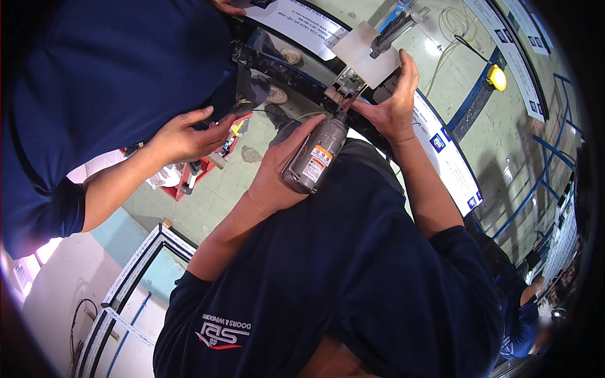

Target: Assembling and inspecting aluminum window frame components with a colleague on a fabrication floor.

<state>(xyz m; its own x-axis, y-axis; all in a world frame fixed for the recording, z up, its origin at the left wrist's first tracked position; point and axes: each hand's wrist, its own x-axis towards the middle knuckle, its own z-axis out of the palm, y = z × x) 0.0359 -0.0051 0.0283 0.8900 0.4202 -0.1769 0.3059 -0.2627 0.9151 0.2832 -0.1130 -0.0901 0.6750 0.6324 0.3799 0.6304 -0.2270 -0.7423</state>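
Note:
My left hand [277, 171] is wrapped around a grey power driver [320, 151], whose nose points up at a small metal fitting [348, 83] on a dark frame. My right hand [394, 104] is curled around the fitting's right side. Its thumb lies close to the driver's tip and its fingers reach up along the edge of a pale square plate [360, 51]. A dark grey metal piece [397, 33] lies over that plate. The exact contact of driver tip and fitting is too small to make out.
At the left stands a co-worker in a dark blue shirt, one hand [195, 133] held beside the frame. Below it is a red tool tray [183, 189] on the floor. A yellow tape measure [496, 78] sits at upper right; a white-taped frame [135, 268] leans at lower left.

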